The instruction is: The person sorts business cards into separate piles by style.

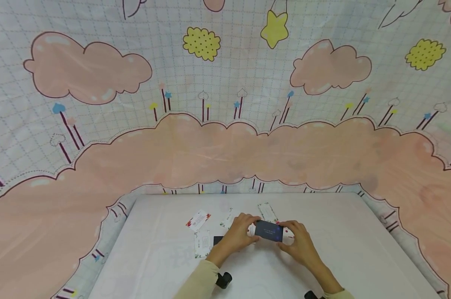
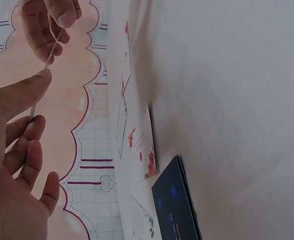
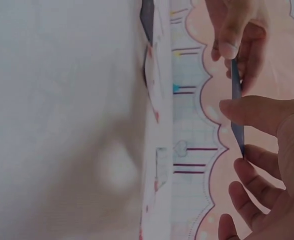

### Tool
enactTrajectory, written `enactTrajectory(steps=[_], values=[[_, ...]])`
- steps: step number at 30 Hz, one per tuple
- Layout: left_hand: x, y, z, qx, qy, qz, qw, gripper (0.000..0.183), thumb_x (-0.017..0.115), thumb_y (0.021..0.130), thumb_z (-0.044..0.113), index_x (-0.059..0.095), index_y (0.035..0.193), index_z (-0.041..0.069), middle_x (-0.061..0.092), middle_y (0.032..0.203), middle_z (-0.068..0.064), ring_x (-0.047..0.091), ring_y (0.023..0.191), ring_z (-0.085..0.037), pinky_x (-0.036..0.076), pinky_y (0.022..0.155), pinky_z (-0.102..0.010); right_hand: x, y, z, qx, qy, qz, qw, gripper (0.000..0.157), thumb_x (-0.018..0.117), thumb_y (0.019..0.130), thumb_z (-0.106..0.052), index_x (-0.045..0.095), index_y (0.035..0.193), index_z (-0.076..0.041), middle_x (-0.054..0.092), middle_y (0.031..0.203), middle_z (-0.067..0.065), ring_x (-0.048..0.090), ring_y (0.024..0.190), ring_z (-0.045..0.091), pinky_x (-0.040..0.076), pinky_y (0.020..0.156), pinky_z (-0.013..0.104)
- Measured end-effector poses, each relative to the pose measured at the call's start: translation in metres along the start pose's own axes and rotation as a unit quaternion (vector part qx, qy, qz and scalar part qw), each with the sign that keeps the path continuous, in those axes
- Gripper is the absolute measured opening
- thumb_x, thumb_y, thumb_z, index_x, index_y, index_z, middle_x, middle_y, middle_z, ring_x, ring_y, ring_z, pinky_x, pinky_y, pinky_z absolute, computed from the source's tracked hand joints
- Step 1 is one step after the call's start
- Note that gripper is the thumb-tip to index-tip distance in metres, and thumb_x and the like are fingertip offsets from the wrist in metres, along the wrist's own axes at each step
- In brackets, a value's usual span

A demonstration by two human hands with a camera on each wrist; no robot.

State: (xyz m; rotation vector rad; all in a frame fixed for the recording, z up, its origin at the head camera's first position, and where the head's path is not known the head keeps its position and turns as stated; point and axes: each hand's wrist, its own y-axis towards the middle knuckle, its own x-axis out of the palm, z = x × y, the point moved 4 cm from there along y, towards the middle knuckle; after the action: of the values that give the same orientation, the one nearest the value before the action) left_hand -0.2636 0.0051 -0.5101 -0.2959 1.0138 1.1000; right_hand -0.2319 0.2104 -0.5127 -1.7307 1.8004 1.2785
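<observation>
1. Evidently, both hands are grasping: the left hand point(image 1: 236, 234) and the right hand point(image 1: 302, 243) pinch opposite ends of one dark card point(image 1: 269, 230) between thumb and fingers, right of centre in the lower part of the head view.
2. Seen almost edge-on in both wrist views, this card is a thin strip, at upper left in the left one and at right in the other; it is held up off the tabletop point(image 1: 154, 249).
3. Behind it, in the head view, a white card with red marks point(image 1: 288, 235) peeks out at both ends; whether the two touch, I cannot tell.
4. Just above the hands, a leaf-bordered card point(image 1: 268, 212) lies on the tabletop, and to its left a partly covered card with green sprigs point(image 1: 229, 218).
5. Farther left sits a red-flowered card point(image 1: 198, 220), tilted, with a lined white card point(image 1: 202, 244) below it; beside that one, a dark stack point(image 1: 217, 240) shows past the left forearm, its layered edge visible in the left wrist view.
6. Cream sleeves point(image 1: 201, 278) and black wrist devices point(image 1: 224, 280) reach the bottom edge.
7. Beyond the tabletop, a cloud-printed backdrop point(image 1: 218, 153) fills the upper frame.
</observation>
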Motion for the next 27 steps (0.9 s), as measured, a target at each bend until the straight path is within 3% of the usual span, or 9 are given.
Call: enactTrajectory(steps=[5, 12, 27], values=[[-0.01, -0.006, -0.003, 0.005, -0.005, 0.016, 0.9998, 0.056, 0.081, 0.08, 0.025, 0.06, 0.131, 0.015, 0.064, 0.118, 0.002, 0.053, 0.111, -0.015, 0.043, 0.098, -0.035, -0.001, 0.006, -0.008, -0.006, 0.0, -0.013, 1.0, 0.057, 0.09, 0.066, -0.015, 0.067, 0.119, -0.012, 0.064, 0.117, 0.006, 0.055, 0.113, 0.03, 0.048, 0.092, 0.051], [-0.023, -0.017, -0.007, -0.016, -0.022, 0.004, 0.9996, 0.056, 0.08, 0.082, 0.026, 0.058, 0.133, 0.016, 0.057, 0.133, 0.0, 0.05, 0.125, -0.022, 0.043, 0.106, -0.045, 0.002, 0.01, -0.016, -0.01, 0.013, -0.026, 1.0, 0.055, 0.09, 0.066, -0.019, 0.067, 0.116, -0.013, 0.065, 0.117, 0.005, 0.056, 0.114, 0.03, 0.041, 0.095, 0.054], [-0.042, -0.039, -0.019, -0.012, 0.009, 0.016, 0.9998, 0.054, 0.078, 0.083, 0.032, 0.059, 0.132, 0.017, 0.058, 0.13, 0.002, 0.051, 0.122, -0.019, 0.044, 0.104, -0.045, 0.017, 0.021, -0.026, -0.011, 0.048, -0.074, 0.996, 0.054, 0.089, 0.068, -0.025, 0.066, 0.117, -0.021, 0.062, 0.122, -0.002, 0.052, 0.12, 0.026, 0.042, 0.102, 0.055]])
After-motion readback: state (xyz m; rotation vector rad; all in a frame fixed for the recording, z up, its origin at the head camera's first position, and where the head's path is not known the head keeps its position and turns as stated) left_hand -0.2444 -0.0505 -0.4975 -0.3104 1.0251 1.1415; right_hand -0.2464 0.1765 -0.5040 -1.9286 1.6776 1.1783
